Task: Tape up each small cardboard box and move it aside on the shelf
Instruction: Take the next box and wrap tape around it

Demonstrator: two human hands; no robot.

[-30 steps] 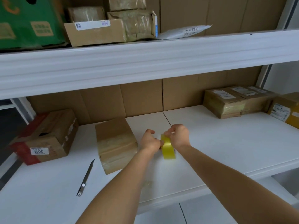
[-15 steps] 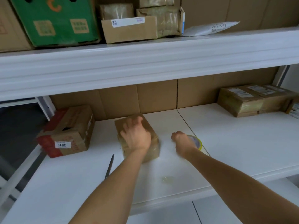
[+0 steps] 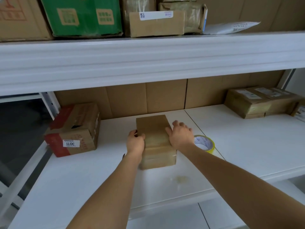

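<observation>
A small brown cardboard box lies on the white shelf, clear tape across its near end. My left hand grips its left side, thumb over the top edge. On the box's right side my right hand presses with the fingers spread. A roll of yellow tape lies flat on the shelf just right of my right wrist, touched by neither hand.
A red and brown box labelled 3011 stands at the left. Several taped boxes sit at the back right. The upper shelf overhangs, loaded with boxes. My left forearm hides most of a dark tool.
My right hand let go of the tape roll, which now lies flat, and moved onto the box's right side. My left hand shifted from the box's top to its left side.
</observation>
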